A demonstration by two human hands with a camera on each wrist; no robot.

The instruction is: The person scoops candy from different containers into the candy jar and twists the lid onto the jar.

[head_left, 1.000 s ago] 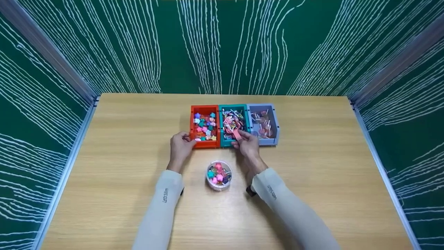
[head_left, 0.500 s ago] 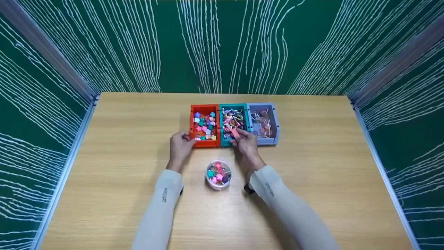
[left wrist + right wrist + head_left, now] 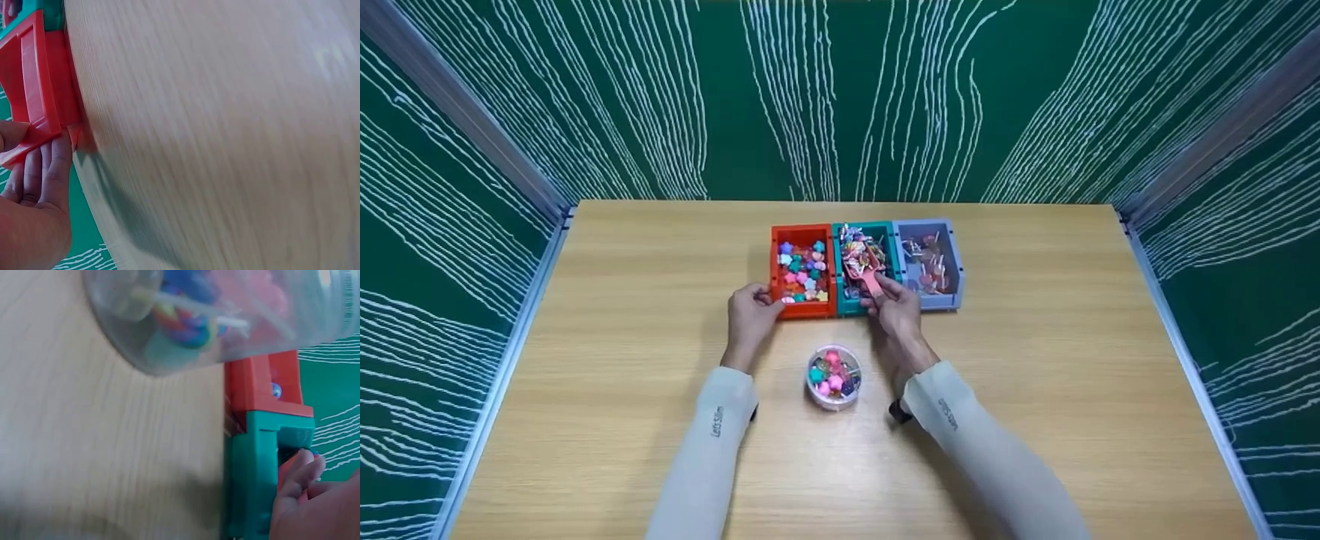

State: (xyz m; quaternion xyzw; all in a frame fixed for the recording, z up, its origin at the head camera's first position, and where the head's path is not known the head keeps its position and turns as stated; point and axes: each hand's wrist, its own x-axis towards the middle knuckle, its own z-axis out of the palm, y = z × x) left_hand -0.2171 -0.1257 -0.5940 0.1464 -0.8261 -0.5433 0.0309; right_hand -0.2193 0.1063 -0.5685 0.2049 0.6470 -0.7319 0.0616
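My left hand point(image 3: 750, 315) pinches the near left corner of the red bin point(image 3: 804, 310), its thumb over the rim and its fingers against the outer side, as the left wrist view shows. Small star-shaped and round coloured pieces lie in that bin. In my right hand point(image 3: 901, 319) is the handle of a pink scoop point(image 3: 872, 283). The scoop's bowl is over the green bin point(image 3: 850, 307), among a heap of small wrapped lollipops point(image 3: 858, 244); lollipops cover much of it. A clear round tub point(image 3: 834, 403) of mixed pieces stands between my forearms.
A grey-lilac bin point(image 3: 940, 302) with some lollipops adjoins the green bin on the right; the three bins stand in a row. Wooden tabletop point(image 3: 622, 337) surrounds them. Green walls point(image 3: 855, 97) with white lines enclose the back and sides.
The scoop in my right hand has come up a little, with more of its handle showing. Lollipops now pile higher towards the back of the green bin. My left hand has stayed at the red bin.
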